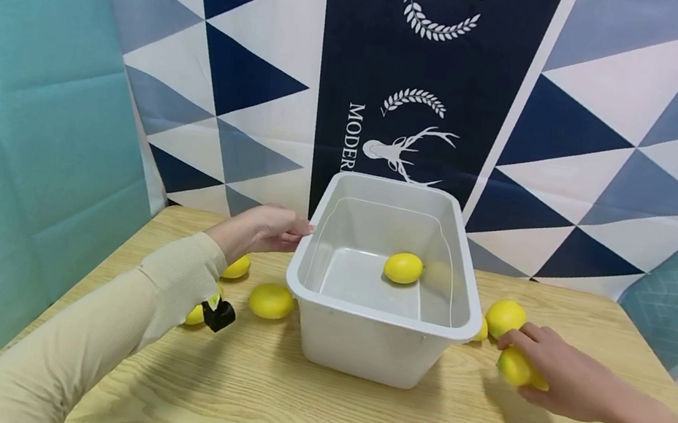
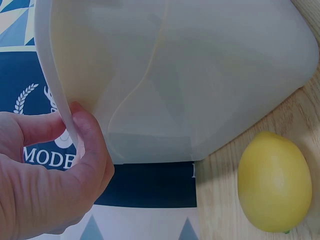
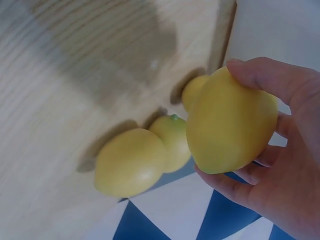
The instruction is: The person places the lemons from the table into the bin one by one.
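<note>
In the head view a light grey plastic bin [image 1: 367,345] stands on the table with one lemon [image 1: 403,268] on its floor. My left hand [image 1: 269,230] pinches the bin's left rim; the left wrist view shows thumb and fingers on either side of that rim [image 2: 52,75]. To the right of the bin my right hand [image 1: 569,374] grips a lemon [image 3: 230,122] just above the table. Beside that hand lies another lemon [image 1: 505,318], and one more lemon [image 1: 482,330] is partly hidden by the bin.
Left of the bin, a lemon [image 1: 271,301] lies close to its wall, with a lemon [image 1: 237,267] and another lemon [image 1: 194,315] partly behind my left arm. The wooden table [image 1: 294,411] ends at a patterned cloth [image 1: 253,80] behind the bin.
</note>
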{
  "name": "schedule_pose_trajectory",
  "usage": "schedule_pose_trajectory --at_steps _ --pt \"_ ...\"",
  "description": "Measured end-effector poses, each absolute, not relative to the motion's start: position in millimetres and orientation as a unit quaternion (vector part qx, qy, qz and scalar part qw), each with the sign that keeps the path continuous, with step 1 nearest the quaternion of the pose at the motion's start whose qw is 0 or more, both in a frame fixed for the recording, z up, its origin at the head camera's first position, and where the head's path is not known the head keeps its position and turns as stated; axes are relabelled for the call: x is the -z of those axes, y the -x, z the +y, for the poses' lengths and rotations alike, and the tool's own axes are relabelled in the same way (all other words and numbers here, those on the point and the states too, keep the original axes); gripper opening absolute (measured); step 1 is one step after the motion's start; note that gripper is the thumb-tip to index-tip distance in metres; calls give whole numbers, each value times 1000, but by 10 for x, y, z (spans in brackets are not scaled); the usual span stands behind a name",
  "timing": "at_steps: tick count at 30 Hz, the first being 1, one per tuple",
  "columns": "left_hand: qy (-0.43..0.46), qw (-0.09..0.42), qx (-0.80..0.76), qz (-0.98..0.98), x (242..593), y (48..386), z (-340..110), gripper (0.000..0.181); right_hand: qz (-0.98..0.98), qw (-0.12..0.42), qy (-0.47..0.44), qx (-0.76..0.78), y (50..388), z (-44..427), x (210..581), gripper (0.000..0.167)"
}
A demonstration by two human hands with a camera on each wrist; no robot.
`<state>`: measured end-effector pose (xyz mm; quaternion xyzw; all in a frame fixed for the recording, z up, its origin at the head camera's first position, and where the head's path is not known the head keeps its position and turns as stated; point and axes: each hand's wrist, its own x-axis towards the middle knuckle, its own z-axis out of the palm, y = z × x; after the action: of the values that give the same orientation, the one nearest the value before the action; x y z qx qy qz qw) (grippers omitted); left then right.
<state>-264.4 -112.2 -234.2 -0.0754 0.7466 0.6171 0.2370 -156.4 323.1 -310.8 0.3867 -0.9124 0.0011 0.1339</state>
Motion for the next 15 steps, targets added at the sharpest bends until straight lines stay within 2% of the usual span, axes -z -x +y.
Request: schedule_pose_trajectory --at_steps 9,15 --pt "76 236 -618 746 2342 2634 -1115 39 -909 155 -386 14 1596 3189 2894 62" --pt "75 234 -617 747 2340 2625 -1122 39 -919 130 -372 19 1635 3145 2758 57"
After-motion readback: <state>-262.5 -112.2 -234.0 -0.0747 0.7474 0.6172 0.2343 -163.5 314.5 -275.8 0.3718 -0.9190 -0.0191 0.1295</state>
